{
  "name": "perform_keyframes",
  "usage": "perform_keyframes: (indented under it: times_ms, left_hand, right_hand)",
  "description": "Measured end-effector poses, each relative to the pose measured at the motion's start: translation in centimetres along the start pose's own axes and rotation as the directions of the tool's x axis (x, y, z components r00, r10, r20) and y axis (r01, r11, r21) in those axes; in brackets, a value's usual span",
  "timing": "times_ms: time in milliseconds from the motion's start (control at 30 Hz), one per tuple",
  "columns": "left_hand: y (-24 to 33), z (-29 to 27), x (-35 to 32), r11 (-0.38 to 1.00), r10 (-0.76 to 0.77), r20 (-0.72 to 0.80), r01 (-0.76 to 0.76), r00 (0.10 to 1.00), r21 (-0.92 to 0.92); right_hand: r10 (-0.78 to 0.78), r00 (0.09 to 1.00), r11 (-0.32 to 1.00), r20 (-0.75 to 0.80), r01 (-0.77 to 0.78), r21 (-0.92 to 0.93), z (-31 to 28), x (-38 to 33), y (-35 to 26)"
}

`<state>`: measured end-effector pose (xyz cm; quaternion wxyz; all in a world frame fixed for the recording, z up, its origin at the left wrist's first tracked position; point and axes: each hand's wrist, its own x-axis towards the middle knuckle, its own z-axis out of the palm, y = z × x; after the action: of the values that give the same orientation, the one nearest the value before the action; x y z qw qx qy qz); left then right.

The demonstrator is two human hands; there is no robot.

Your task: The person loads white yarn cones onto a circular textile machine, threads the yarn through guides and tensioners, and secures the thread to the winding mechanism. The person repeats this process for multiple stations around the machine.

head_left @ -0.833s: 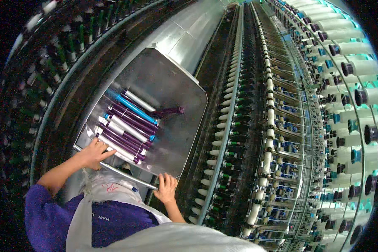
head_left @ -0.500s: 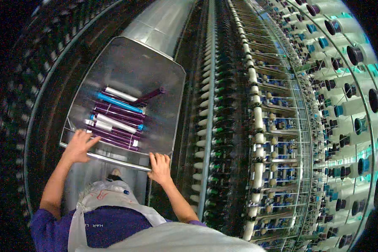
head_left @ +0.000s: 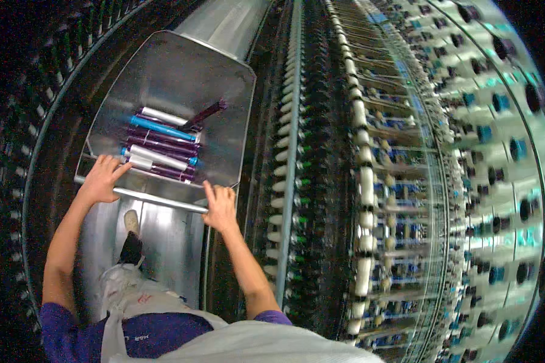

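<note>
A metal cart [head_left: 215,78] with a deep open tray stands in front of me, a metal handle bar [head_left: 160,200] across its near end. My left hand [head_left: 102,180] is on the bar's left end, its thumb stretched toward the right and its fingers reaching to the tray's near rim. At the right end, my right hand [head_left: 220,209] rests on the bar with its index finger pointing forward. In the tray lie several purple bobbin tubes, a blue tube [head_left: 161,129] and white yarn-wound bobbins [head_left: 157,157]. One purple tube [head_left: 206,114] lies aslant at their far side.
Close on the right runs a long spinning frame with a row of white bobbins [head_left: 280,153] and a rail [head_left: 290,151]. Beyond it hang many white yarn packages [head_left: 496,133], blurred. Another machine's rail [head_left: 27,175] borders the left. A shiny metal aisle floor [head_left: 169,242] stretches underfoot.
The cart and both hands sit farther up and slightly left in the picture, my arms more stretched. My foot and leg now show on the floor behind the cart.
</note>
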<state>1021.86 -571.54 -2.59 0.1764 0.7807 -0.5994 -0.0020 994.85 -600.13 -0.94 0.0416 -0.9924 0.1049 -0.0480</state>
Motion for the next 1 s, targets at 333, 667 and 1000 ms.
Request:
perform_keyframes:
  times_ms: [333,667,1000]
  left_hand:
    - [-19.0,-4.9,25.9,0.999,-0.04,0.072,0.04,0.997,0.01]
    - [-37.1,1.1,52.1,0.998,-0.022,0.047,0.019,0.999,0.064]
    - [-60.1,3.6,79.6,0.994,-0.024,0.086,0.015,0.996,0.107]
  right_hand:
    - [0.004,1.0,0.997,-0.022,-0.006,-0.075,-1.1,30.5,12.7]
    - [0.0,1.0,0.996,-0.009,-0.001,-0.093,2.7,56.8,29.7]
    - [-0.015,0.995,0.99,-0.096,0.002,-0.139,9.2,88.0,45.6]
